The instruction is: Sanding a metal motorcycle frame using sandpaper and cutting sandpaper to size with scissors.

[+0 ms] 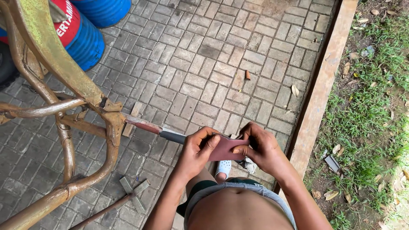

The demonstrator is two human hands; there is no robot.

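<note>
- Metal frame (64, 110) stands left of both hands.
- Barrels (85, 30) lie behind the frame (far left).
- Wooden curb (324, 81) runs right, grass (370, 106) beyond.

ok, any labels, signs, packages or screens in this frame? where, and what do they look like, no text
Red label band: top left, wrapped round the blue drum lying behind the rusty frame; red with white lettering, partly hidden.
Second blue drum: top edge, no label showing.
No signs, packages or screens. The left hand and right hand hold a plain reddish-brown sheet, unmarked.
</note>
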